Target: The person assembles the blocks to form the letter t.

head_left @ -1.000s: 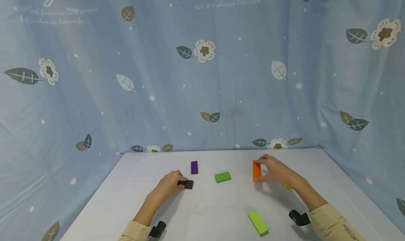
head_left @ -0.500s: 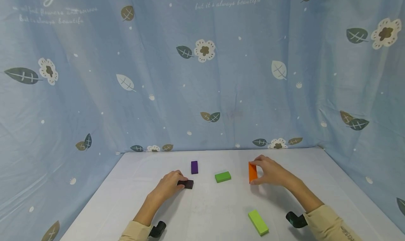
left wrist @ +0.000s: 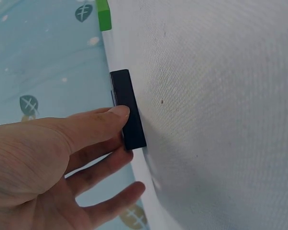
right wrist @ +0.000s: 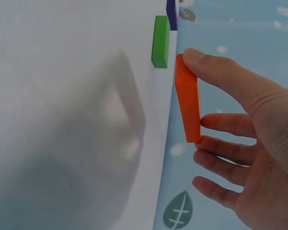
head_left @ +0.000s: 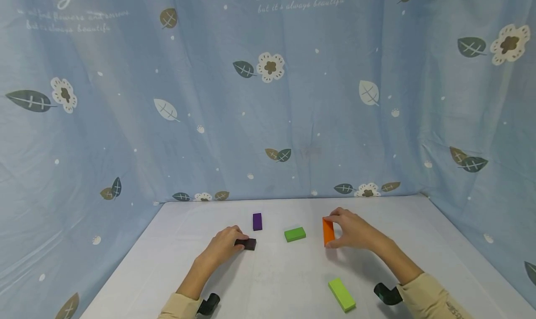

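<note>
In the head view my left hand (head_left: 222,245) holds a black block (head_left: 247,243) at the left of the white table. The left wrist view shows the thumb over one face of this black block (left wrist: 128,108), with fingers behind it. My right hand (head_left: 353,229) grips an orange block (head_left: 328,232) by its two ends, between thumb and fingers. In the right wrist view the orange block (right wrist: 188,98) stands apart from the hand's shadow on the table. Between the hands lies a green block (head_left: 295,234).
Behind the left hand is a purple block (head_left: 257,222). A lime-green block (head_left: 341,295) lies near the front, right of the middle. The white-covered table (head_left: 272,282) meets a blue printed curtain (head_left: 268,114) at its back edge.
My right hand has carried the orange block to the left and slightly nearer. A bit of yellow seen by the right wrist a second ago is now out of sight. The left hand stays put.
</note>
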Demonstrator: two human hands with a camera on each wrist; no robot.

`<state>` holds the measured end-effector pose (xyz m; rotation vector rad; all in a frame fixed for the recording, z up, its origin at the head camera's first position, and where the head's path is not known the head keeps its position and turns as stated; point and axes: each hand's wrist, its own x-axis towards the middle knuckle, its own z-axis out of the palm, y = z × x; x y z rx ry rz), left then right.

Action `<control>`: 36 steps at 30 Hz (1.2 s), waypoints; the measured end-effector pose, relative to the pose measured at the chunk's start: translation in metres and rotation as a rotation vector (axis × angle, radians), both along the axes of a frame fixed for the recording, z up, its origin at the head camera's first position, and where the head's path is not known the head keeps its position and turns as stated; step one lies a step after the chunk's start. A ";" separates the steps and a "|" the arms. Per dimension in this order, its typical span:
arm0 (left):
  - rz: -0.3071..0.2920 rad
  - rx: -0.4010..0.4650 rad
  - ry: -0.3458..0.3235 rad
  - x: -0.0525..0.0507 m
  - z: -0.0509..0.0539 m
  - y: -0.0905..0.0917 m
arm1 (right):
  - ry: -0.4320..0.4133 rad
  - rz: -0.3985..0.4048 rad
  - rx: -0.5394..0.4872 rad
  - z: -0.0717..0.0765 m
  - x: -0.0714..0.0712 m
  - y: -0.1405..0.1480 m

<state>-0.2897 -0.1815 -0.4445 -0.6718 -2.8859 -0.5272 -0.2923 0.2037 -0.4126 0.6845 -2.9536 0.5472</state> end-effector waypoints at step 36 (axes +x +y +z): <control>0.003 0.003 -0.001 0.001 -0.001 0.000 | 0.008 0.108 0.020 0.002 0.012 -0.047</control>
